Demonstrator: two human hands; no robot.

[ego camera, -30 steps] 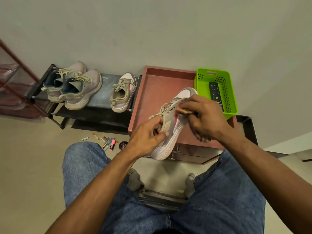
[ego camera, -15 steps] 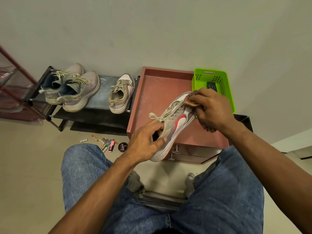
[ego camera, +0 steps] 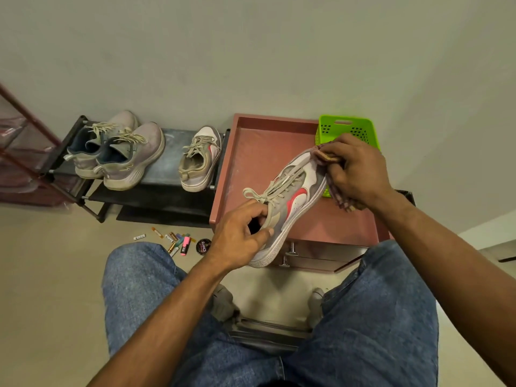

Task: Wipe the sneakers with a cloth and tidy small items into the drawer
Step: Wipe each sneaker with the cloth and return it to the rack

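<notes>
Sneaker point(ego camera: 290, 202) in your hands is the one with the red mark on its side, held tilted above the red drawer unit point(ego camera: 251, 152), heel toward you and toe up toward the green basket point(ego camera: 346, 129). Largest around you are your denim-clad legs, then that unit, whose tray-like top is bare and dusty; two metal handles show on its front below the heel. To its left stands the black shoe rack point(ego camera: 167, 152), with a grey pair point(ego camera: 120, 152) at its left end and the mate point(ego camera: 201, 160) of your sneaker at its right end, just beside the unit. The basket sits at the unit's far right corner, partly hidden by your right hand point(ego camera: 354, 171).

Your left hand point(ego camera: 240, 238) grips the sneaker at the heel collar, thumb on the outside and fingers curled in at the opening. Your right hand is curled round a checked cloth point(ego camera: 324, 155), pressing it against the toe; a loose end of cloth hangs below your palm.

On the floor between the rack and your left knee lies a scatter of small items point(ego camera: 178, 241): batteries, a pink highlighter, a small white piece, and a round black tin point(ego camera: 203, 246) just beside them.
</notes>
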